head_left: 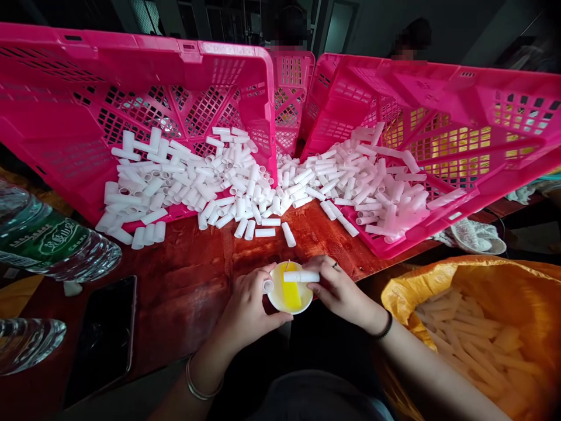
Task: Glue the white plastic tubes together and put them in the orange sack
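A small white bowl [275,297] with a yellow block like a sponge [291,292] in it sits at the table's near edge. My left hand [248,307] is closed around a short white tube [267,286], its open end facing the bowl. The thumb of that hand runs along the bowl's near rim. Pinched between the fingers of my right hand [339,289] is a longer white tube [301,276] with a narrower tip. It lies level over the bowl, pointing left above the yellow block; whether it touches the block I cannot tell.
Two pink crates [245,52] [438,73] lie tipped towards me, spilling white tubes [245,169] onto the red-brown table [193,257]. A phone [105,333] and water bottles [52,234] are at left. A yellow sack [460,263] of longer tubes stands right. People sit beyond.
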Available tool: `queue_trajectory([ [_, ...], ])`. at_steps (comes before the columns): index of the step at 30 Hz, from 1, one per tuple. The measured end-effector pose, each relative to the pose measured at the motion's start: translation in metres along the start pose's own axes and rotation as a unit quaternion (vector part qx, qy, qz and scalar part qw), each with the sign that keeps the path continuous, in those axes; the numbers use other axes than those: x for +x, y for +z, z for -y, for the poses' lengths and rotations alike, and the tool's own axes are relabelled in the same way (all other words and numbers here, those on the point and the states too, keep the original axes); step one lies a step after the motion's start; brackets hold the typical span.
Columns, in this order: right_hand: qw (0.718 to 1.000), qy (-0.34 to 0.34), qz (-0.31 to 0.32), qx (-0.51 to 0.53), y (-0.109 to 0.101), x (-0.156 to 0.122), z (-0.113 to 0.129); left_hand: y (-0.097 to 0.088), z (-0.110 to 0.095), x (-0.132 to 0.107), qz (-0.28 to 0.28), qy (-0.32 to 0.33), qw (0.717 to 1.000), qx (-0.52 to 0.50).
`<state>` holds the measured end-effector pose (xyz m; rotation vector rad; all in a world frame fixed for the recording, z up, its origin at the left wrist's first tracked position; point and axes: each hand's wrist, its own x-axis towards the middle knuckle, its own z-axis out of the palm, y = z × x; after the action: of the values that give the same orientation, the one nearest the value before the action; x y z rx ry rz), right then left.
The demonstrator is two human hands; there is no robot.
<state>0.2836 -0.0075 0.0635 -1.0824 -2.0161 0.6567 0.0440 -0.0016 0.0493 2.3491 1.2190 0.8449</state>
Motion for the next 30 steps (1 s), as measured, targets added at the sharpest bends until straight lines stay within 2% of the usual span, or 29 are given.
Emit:
queue_trajectory([
  [3,0.998,0.053,-0.004,0.02,0.001,-0.001,0.0,0.001,0.0,0.0,0.004,-0.008,1.0,-0.003],
  [6,0.999,-0.02,-0.008,-0.046,-0.002,-0.003,-0.001,0.001,0.0,0.001,0.001,-0.013,1.0,-0.002],
  [9,0.992,-0.089,-0.031,-0.08,-0.007,-0.005,0.001,-0.005,-0.001,0.001,-0.029,0.001,1.0,0.003],
  [11,0.994,-0.067,-0.076,-0.039,-0.01,-0.005,0.007,-0.013,-0.004,0.002,-0.046,-0.004,0.999,0.007],
  [14,0.988,0.002,-0.131,0.076,-0.014,-0.003,0.025,-0.029,-0.017,0.007,-0.02,-0.003,1.0,0.016],
  [17,0.984,0.034,-0.104,0.139,-0.018,0.0,0.045,-0.043,-0.033,0.013,-0.007,0.065,0.996,0.06],
  [20,0.991,0.038,-0.059,0.118,-0.024,0.001,0.06,-0.05,-0.048,0.017,-0.016,0.124,0.982,0.142],
  [23,0.994,0.025,-0.019,0.103,-0.029,0.001,0.069,-0.05,-0.058,0.017,-0.021,0.155,0.966,0.206],
  [27,0.992,0.038,0.0,0.117,-0.031,0.004,0.075,-0.047,-0.068,0.013,-0.014,0.136,0.97,0.203],
  [30,0.996,0.043,-0.04,0.07,-0.026,0.009,0.078,-0.043,-0.079,0.011,0.022,0.093,0.989,0.116],
])
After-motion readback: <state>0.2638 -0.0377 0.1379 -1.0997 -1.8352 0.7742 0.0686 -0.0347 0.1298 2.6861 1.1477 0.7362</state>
